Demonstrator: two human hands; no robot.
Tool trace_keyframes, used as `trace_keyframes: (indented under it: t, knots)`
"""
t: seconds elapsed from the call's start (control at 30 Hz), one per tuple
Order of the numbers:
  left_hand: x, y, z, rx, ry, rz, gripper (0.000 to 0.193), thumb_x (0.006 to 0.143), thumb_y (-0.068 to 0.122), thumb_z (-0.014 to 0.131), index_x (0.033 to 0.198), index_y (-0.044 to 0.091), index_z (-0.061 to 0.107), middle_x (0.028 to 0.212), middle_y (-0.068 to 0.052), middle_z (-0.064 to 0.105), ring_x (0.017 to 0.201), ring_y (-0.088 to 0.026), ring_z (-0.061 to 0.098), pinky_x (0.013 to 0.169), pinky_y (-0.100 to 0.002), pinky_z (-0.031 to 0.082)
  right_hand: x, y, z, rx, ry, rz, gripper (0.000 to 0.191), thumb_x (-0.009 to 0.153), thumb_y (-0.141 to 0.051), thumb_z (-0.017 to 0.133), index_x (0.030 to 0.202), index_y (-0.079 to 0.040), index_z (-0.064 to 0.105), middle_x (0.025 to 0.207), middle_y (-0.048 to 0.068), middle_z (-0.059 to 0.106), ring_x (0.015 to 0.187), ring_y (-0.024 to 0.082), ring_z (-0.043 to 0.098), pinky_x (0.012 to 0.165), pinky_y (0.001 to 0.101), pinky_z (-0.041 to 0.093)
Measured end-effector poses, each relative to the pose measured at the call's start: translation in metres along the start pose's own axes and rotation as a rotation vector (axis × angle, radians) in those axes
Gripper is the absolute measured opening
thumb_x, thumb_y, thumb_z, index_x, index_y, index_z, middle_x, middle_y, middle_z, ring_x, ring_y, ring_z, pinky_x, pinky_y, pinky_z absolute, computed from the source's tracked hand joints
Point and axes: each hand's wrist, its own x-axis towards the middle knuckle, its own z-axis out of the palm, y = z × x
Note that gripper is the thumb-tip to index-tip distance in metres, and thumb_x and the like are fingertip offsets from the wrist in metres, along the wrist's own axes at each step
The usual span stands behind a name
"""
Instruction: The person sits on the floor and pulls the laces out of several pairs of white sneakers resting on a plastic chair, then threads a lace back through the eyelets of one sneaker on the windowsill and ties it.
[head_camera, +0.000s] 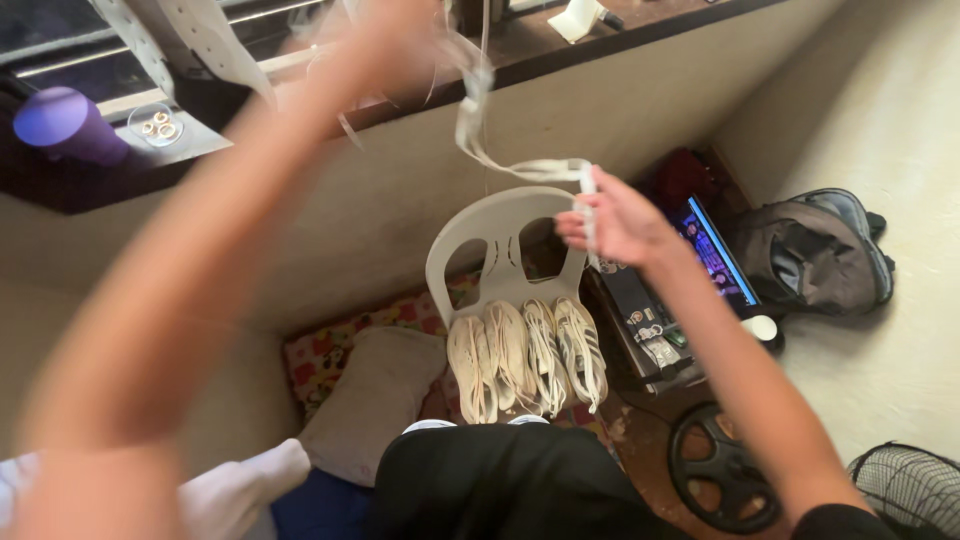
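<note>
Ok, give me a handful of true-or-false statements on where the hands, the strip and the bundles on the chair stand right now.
1. The right hand pinches the white strip. True.
2. The left hand is down on the grey pillow. False: it is raised up by the window ledge, blurred.
3. Four white coiled bundles lie on the white plastic chair. True.
4. The laptop is shut. False: it is open, its screen lit.
5. The purple object lies on the floor. False: it is on the ledge.
</note>
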Motion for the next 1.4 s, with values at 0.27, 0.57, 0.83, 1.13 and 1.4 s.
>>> trace_keyframes:
  t: [0.27,0.57,0.83,1.13,1.4]
  knots:
    - [-0.121,0.126,0.147,-0.637,-0.379,-0.052,0.051,0.078,0.049,0.077,0.094,0.000,0.075,0.086,-0.020,0.074,0.082,-0.035,0.074,0.072,-0.044,0.058,0.057,0.042,0.032,-0.117,0.018,-0.188,0.010,0.101,-0.013,0.060,0.097,-0.004,0.060,0.096,0.014,0.070,0.081,0.017,0.065,0.072,0.0331,0.055]
    - [-0.165,0.102,0.153,-0.967,0.496,0.126,0.072,0.091,0.025,0.069,0.148,-0.006,0.035,0.138,-0.026,0.054,0.124,-0.037,0.055,0.102,-0.046,0.044,0.019,0.025,0.098,-0.836,-0.144,0.083,0.021,0.101,-0.030,0.055,0.089,-0.014,0.058,0.061,-0.005,0.047,0.045,0.003,0.037,0.038,0.0222,0.025]
    - [-0.152,0.058,0.154,-1.369,-0.036,-0.359,0.021,0.102,0.029,0.060,0.101,0.009,0.066,0.071,0.002,0.050,0.061,-0.011,0.041,0.053,-0.030,0.032,0.001,-0.059,0.121,-1.009,-0.105,-0.240,0.038,0.105,-0.039,0.061,0.090,-0.006,0.052,0.066,-0.007,0.046,0.053,0.004,0.039,0.044,0.0239,0.029]
    - [-0.091,0.042,0.153,-2.152,0.718,-0.272,0.035,0.110,0.040,0.045,0.092,0.011,0.050,0.082,0.001,0.053,0.082,-0.012,0.058,0.070,-0.026,0.042,0.085,-0.024,0.123,-0.985,-0.112,-0.545,0.030,0.098,-0.038,0.062,0.109,-0.013,0.073,0.070,-0.010,0.051,0.060,0.003,0.038,0.053,0.0232,0.034]
    - [-0.085,0.024,0.138,-1.580,0.891,-0.397,0.030,0.106,0.033,0.044,0.119,0.010,0.059,0.105,0.005,0.062,0.101,-0.008,0.057,0.090,-0.024,0.047,0.190,-0.010,0.176,-0.453,-0.372,-0.739,0.023,0.111,-0.024,0.057,0.120,-0.003,0.059,0.095,-0.002,0.057,0.085,0.006,0.053,0.077,0.0243,0.048]
